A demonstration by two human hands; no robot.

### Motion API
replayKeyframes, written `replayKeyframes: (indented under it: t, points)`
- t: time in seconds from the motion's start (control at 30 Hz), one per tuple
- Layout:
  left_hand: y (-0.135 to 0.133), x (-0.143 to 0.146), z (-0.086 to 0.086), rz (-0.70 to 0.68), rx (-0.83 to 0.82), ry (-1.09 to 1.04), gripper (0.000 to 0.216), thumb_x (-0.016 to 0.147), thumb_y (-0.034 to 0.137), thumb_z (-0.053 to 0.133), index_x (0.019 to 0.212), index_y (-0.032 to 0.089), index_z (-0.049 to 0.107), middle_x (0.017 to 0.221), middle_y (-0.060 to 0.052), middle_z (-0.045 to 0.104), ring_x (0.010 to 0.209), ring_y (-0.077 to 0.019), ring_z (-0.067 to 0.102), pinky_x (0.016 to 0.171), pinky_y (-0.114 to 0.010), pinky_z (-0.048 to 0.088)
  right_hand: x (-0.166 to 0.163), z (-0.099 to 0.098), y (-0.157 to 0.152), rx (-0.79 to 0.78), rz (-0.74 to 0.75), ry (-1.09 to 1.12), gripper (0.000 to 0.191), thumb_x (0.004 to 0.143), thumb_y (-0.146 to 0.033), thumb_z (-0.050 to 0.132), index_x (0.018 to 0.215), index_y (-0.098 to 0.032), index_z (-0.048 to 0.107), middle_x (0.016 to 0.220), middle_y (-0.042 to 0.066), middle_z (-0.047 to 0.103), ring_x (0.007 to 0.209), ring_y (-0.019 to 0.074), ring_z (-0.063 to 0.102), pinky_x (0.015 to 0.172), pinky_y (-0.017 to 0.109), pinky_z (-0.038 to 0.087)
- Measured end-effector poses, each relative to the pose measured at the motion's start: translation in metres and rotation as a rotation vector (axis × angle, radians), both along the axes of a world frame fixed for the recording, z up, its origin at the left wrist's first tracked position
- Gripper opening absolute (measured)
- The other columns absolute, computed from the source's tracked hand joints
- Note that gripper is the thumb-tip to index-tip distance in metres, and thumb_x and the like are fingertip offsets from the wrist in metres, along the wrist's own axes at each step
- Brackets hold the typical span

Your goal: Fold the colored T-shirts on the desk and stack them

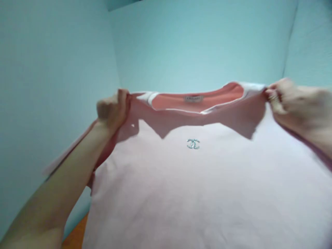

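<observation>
A pale pink T-shirt (197, 183) hangs spread out in front of me, its front facing me. My left hand (114, 105) is closed on the shoulder at the left, fingers wrapped round the cloth. At the right, my right hand (287, 100) grips the other shoulder, somewhat blurred. Between them the neckline gapes, showing a coral inner side and a small label (193, 99). A glittering emblem of two interlocked letters (193, 144) sits on the chest. Shadow falls across the upper part of the shirt. Its lower hem is outside the frame.
Pale blue-green walls (197, 45) rise behind the shirt and meet in a corner at the left. A patch of orange-brown floor (76, 235) shows at the lower left, with a light skirting strip (77, 216) along the wall's foot.
</observation>
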State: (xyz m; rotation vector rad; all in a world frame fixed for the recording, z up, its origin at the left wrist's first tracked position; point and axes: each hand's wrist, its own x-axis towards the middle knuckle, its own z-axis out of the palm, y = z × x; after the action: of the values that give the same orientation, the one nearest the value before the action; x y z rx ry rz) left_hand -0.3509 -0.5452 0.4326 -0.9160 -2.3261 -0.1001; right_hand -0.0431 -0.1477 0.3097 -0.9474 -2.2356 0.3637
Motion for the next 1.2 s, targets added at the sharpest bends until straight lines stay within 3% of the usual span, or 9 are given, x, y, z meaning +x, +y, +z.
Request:
replayKeyframes:
  t: [0.1, 0.2, 0.3, 0.37, 0.47, 0.57, 0.67, 1.0, 1.2]
  points:
    - [0.027, -0.016, -0.018, 0.0, -0.104, -0.155, 0.033, 0.099, 0.04, 0.038, 0.112, 0.015, 0.056, 0.094, -0.014, 0.06, 0.094, -0.0326, 0.062, 0.084, -0.044, 0.042, -0.035, 0.009, -0.001, 0.187, 0.097, -0.332, 0.053, 0.103, -0.051, 0.029, 0.12, -0.007, 0.053, 0.111, 0.023, 0.061, 0.111, 0.0301, 0.054, 0.077, 0.039, 0.031]
    - [0.069, -0.019, -0.038, -0.01, -0.207, -0.302, 0.025, 0.097, 0.028, 0.041, 0.109, 0.013, 0.058, 0.099, -0.015, 0.061, 0.094, -0.0292, 0.062, 0.083, -0.04, 0.042, -0.075, -0.005, -0.004, 0.094, 0.226, -0.591, 0.035, 0.105, -0.034, 0.035, 0.121, -0.01, 0.054, 0.106, 0.021, 0.063, 0.099, 0.0268, 0.059, 0.076, 0.034, 0.034]
    - [0.085, 0.008, -0.072, 0.024, -0.323, -0.443, 0.024, 0.093, 0.017, 0.041, 0.105, 0.012, 0.061, 0.111, -0.019, 0.06, 0.108, -0.0289, 0.056, 0.092, -0.04, 0.04, -0.085, -0.036, -0.027, 0.004, 0.293, -0.692, 0.025, 0.099, -0.015, 0.043, 0.119, -0.008, 0.057, 0.116, 0.023, 0.057, 0.105, 0.0295, 0.057, 0.08, 0.034, 0.039]
    - [0.074, 0.036, -0.105, 0.068, -0.407, -0.547, 0.028, 0.092, 0.014, 0.038, 0.1, 0.014, 0.065, 0.114, -0.018, 0.061, 0.111, -0.0272, 0.056, 0.094, -0.039, 0.04, -0.071, -0.067, -0.05, -0.064, 0.333, -0.756, 0.026, 0.096, -0.011, 0.043, 0.113, -0.008, 0.062, 0.112, 0.022, 0.059, 0.103, 0.0304, 0.058, 0.081, 0.037, 0.042]
    - [0.04, 0.072, -0.163, 0.164, -0.505, -0.697, 0.037, 0.096, 0.03, 0.035, 0.113, 0.015, 0.065, 0.12, -0.018, 0.062, 0.118, -0.0313, 0.053, 0.099, -0.045, 0.039, -0.038, -0.122, -0.076, -0.185, 0.363, -0.853, 0.035, 0.097, -0.036, 0.049, 0.121, -0.014, 0.064, 0.118, 0.02, 0.059, 0.112, 0.0396, 0.054, 0.087, 0.052, 0.043]
    - [0.007, 0.078, -0.209, 0.29, -0.566, -0.821, 0.055, 0.096, 0.05, 0.032, 0.139, 0.02, 0.048, 0.146, -0.017, 0.045, 0.134, -0.0385, 0.039, 0.104, -0.055, 0.033, -0.02, -0.17, -0.079, -0.332, 0.313, -0.936, 0.06, 0.093, -0.064, 0.039, 0.145, -0.033, 0.043, 0.151, 0.012, 0.033, 0.135, 0.0489, 0.024, 0.096, 0.073, 0.025]
    - [-0.011, 0.061, -0.235, 0.379, -0.582, -0.879, 0.065, 0.095, 0.058, 0.025, 0.15, 0.025, 0.03, 0.158, -0.014, 0.024, 0.143, -0.038, 0.023, 0.11, -0.057, 0.023, -0.022, -0.196, -0.069, -0.383, 0.282, -0.944, 0.067, 0.09, -0.075, 0.026, 0.149, -0.043, 0.029, 0.159, 0.002, 0.014, 0.142, 0.0453, 0.006, 0.101, 0.076, 0.011]
    - [-0.012, 0.041, -0.257, 0.407, -0.529, -0.818, 0.067, 0.094, 0.061, 0.021, 0.152, 0.027, 0.026, 0.159, -0.012, 0.018, 0.146, -0.0367, 0.016, 0.113, -0.059, 0.016, -0.032, -0.224, -0.058, -0.229, 0.267, -0.834, 0.066, 0.09, -0.075, 0.023, 0.148, -0.043, 0.033, 0.159, 0.002, 0.017, 0.141, 0.0438, 0.012, 0.103, 0.074, 0.006]
    - [0.015, 0.053, -0.221, 0.318, -0.539, -0.73, 0.059, 0.098, 0.043, 0.027, 0.149, 0.014, 0.034, 0.155, -0.019, 0.026, 0.145, -0.037, 0.018, 0.113, -0.062, 0.01, -0.045, -0.192, -0.055, -0.176, 0.305, -0.856, 0.06, 0.097, -0.059, 0.03, 0.149, -0.029, 0.037, 0.157, 0.008, 0.022, 0.143, 0.039, 0.013, 0.109, 0.066, 0.01]
